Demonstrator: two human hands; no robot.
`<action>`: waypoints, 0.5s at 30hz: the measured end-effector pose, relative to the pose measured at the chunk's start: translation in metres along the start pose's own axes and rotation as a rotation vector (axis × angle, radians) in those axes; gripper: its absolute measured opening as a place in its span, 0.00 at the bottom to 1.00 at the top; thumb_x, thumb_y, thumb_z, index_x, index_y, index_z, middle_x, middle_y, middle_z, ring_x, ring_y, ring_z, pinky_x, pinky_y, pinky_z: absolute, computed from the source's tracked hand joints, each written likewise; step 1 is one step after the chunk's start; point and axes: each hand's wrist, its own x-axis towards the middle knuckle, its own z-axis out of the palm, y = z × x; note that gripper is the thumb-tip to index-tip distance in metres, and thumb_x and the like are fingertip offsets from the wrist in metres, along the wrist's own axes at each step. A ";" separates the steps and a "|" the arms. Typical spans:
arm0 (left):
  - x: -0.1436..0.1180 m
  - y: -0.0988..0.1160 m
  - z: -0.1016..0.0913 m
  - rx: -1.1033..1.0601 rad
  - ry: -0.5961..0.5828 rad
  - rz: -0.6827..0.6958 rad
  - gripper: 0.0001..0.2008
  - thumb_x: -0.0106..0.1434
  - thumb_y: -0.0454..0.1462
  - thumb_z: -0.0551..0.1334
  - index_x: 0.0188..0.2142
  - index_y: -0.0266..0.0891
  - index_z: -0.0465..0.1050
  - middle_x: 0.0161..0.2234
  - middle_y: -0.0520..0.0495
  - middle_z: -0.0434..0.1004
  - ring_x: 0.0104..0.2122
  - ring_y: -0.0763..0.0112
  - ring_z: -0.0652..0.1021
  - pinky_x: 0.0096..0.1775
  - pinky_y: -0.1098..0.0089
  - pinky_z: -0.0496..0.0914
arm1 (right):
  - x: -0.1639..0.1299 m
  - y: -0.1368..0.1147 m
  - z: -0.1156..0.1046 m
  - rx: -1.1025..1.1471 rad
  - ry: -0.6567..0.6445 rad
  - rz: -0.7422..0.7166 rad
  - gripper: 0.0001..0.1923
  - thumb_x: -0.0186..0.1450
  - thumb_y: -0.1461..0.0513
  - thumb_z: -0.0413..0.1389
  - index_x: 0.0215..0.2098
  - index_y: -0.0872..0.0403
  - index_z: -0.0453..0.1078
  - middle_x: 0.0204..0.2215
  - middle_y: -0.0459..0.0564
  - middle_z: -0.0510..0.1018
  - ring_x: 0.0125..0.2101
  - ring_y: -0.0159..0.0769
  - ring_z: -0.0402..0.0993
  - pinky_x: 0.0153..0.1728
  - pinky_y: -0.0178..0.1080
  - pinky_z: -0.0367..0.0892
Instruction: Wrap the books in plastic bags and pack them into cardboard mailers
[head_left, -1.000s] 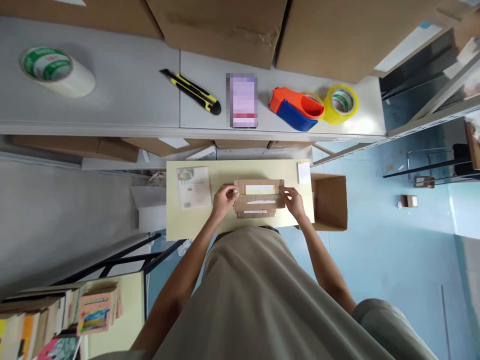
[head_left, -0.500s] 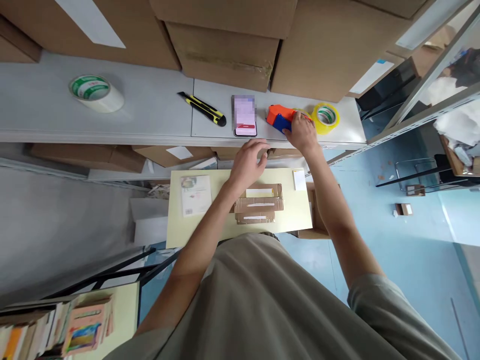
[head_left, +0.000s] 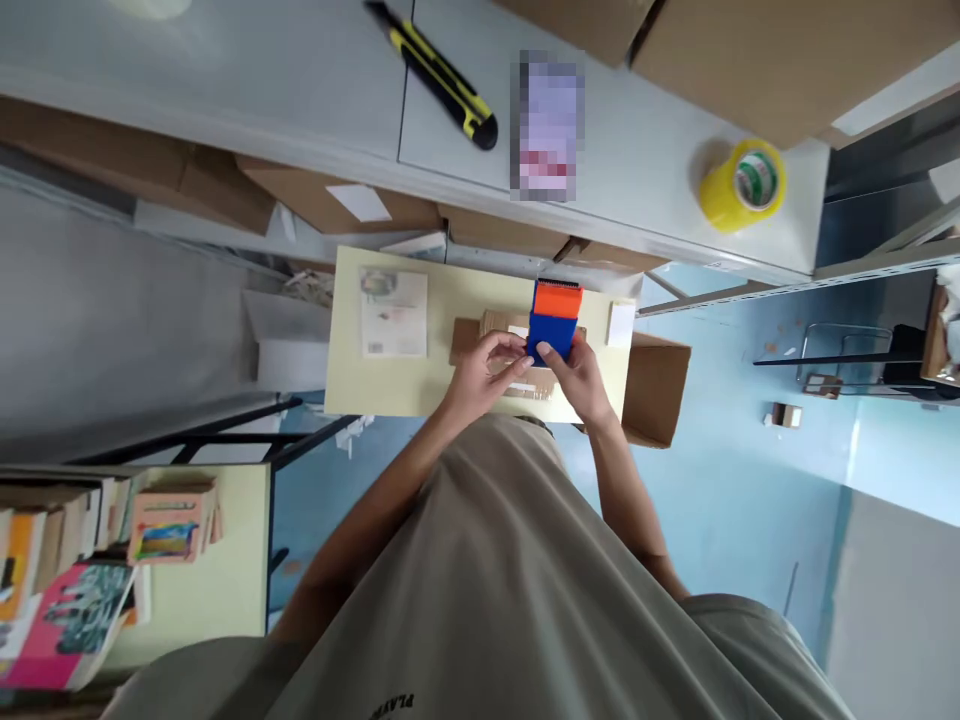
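Observation:
My right hand (head_left: 581,378) is closed around a blue and orange tape dispenser (head_left: 553,325), thumb across its blue face. The dispenser is tilted up, its dark toothed edge at the far end. My left hand (head_left: 486,372) is at the dispenser's near left side, with fingers curved and thumb apart from them; whether the fingertips touch it I cannot tell. Beneath both hands, brown taped cardboard packages (head_left: 491,325) lie on a pale yellow table (head_left: 450,390), partly covered by the hands and dispenser.
A grey shelf (head_left: 637,150) beyond the table holds a yellow-black utility knife (head_left: 439,80), a phone (head_left: 551,125) and a yellow tape roll (head_left: 742,185). A booklet (head_left: 394,313) lies at the table's left, a white card (head_left: 621,325) at its right. An open carton (head_left: 656,390) stands beside it.
My right hand has lifted the tape dispenser off the shelf and brought it back over the table. My left hand has drawn back towards my body, beside the dispenser. The view has tipped downward.

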 end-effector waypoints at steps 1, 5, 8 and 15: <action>-0.007 -0.005 -0.001 -0.001 0.016 -0.024 0.24 0.75 0.61 0.73 0.50 0.44 0.80 0.49 0.42 0.90 0.50 0.58 0.90 0.58 0.58 0.87 | -0.006 0.005 0.010 0.016 -0.010 0.021 0.33 0.73 0.30 0.65 0.54 0.47 0.74 0.47 0.53 0.88 0.49 0.48 0.85 0.56 0.51 0.84; -0.023 -0.022 -0.008 -0.012 0.042 -0.073 0.26 0.74 0.62 0.73 0.49 0.43 0.80 0.48 0.42 0.90 0.46 0.60 0.90 0.52 0.61 0.87 | -0.018 0.019 0.033 0.044 -0.025 0.059 0.34 0.74 0.29 0.63 0.55 0.47 0.72 0.48 0.53 0.87 0.49 0.47 0.84 0.57 0.51 0.83; -0.030 -0.025 -0.010 -0.021 0.010 -0.095 0.26 0.74 0.63 0.72 0.49 0.43 0.82 0.48 0.42 0.90 0.44 0.60 0.90 0.51 0.61 0.88 | -0.021 0.021 0.038 0.027 -0.031 0.077 0.36 0.73 0.27 0.63 0.55 0.46 0.71 0.47 0.52 0.86 0.47 0.47 0.83 0.56 0.51 0.83; -0.023 -0.022 -0.029 0.017 -0.028 -0.157 0.25 0.70 0.60 0.76 0.50 0.43 0.87 0.47 0.43 0.91 0.48 0.56 0.88 0.51 0.60 0.86 | -0.027 0.024 0.018 -0.065 -0.154 0.119 0.38 0.70 0.26 0.65 0.53 0.46 0.73 0.41 0.50 0.85 0.42 0.47 0.82 0.49 0.52 0.85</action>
